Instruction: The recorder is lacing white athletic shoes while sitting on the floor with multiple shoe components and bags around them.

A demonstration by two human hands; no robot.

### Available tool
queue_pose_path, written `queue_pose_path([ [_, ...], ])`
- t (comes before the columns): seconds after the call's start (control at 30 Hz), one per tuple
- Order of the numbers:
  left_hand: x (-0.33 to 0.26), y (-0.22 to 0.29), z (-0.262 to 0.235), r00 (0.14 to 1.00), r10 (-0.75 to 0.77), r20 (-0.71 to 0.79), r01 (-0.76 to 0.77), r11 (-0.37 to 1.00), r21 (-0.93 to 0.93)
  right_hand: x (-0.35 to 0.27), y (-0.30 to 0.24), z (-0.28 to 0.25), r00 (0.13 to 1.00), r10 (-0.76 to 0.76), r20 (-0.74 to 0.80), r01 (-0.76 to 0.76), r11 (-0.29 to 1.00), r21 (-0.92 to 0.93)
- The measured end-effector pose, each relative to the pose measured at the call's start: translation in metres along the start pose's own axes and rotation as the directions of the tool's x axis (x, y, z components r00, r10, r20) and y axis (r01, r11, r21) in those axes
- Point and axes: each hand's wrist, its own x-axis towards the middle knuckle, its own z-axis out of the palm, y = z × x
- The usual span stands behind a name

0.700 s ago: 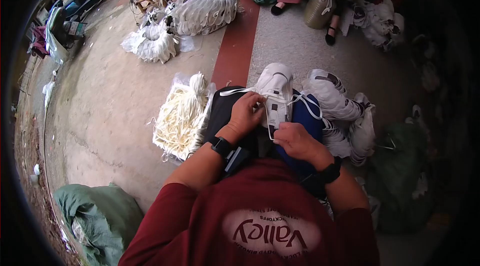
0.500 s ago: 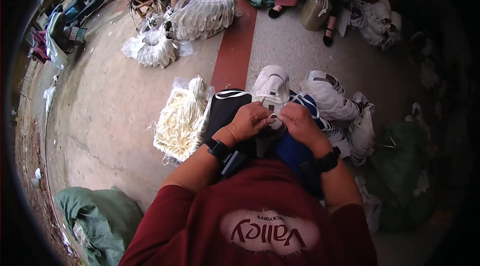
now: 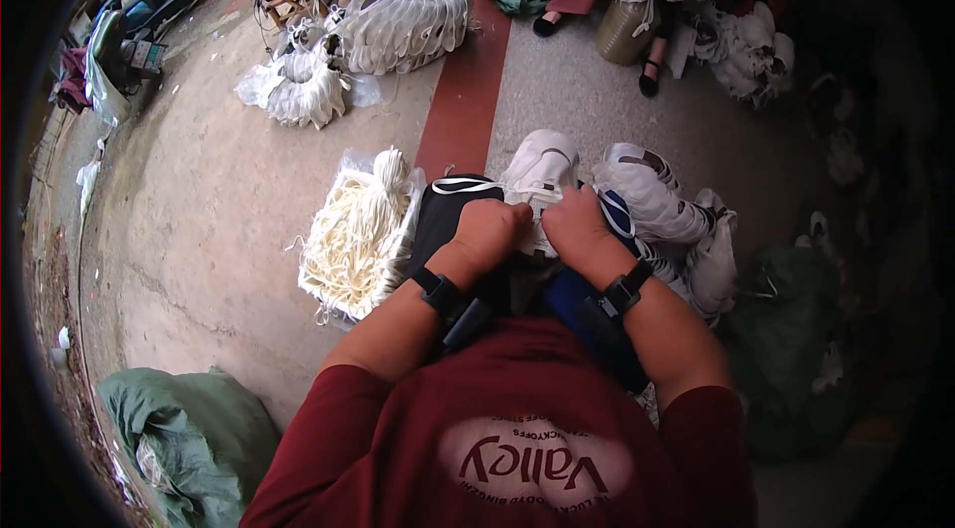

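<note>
I see my left hand [image 3: 489, 230] and right hand [image 3: 577, 228] both closed on the white shoe [image 3: 537, 175] resting on my lap, pinching near its laces. It looks light and flexible; best held by the upper. A clear bag of cream laces [image 3: 360, 230] lies left.

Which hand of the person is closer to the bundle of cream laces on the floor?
Left. The left hand is on the white shoe, just right of the cream laces; the right hand is farther right on that shoe.
</note>
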Motion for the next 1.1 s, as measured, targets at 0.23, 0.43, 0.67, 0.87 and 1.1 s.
queue_pose_path([
  [0.23, 0.006, 0.005, 0.005, 0.994, 0.063, -0.085, -0.057, 0.996, 0.065, -0.018, 0.002, -0.007, 0.964, -0.162, -0.211, 0.253, 0.803, 0.539],
  [0.43, 0.014, 0.016, -0.014, 0.993, 0.115, -0.013, -0.112, 0.984, 0.140, -0.039, -0.009, 0.005, 0.851, 0.326, -0.412, 0.262, 0.417, 0.870],
  [0.67, 0.011, 0.001, 0.000, 0.978, 0.183, -0.104, -0.188, 0.981, -0.044, -0.065, 0.007, 0.034, 0.781, 0.614, 0.114, 0.134, -0.342, 0.930],
  [0.87, 0.014, -0.001, 0.001, 0.980, 0.191, -0.063, -0.201, 0.927, -0.316, -0.082, 0.008, 0.062, 0.781, 0.601, 0.168, 0.159, -0.451, 0.878],
  [1.1, 0.012, 0.013, 0.003, 0.985, 0.063, -0.159, -0.085, 0.987, -0.139, -0.079, 0.006, 0.063, 0.712, 0.668, 0.215, 0.229, -0.510, 0.829],
])
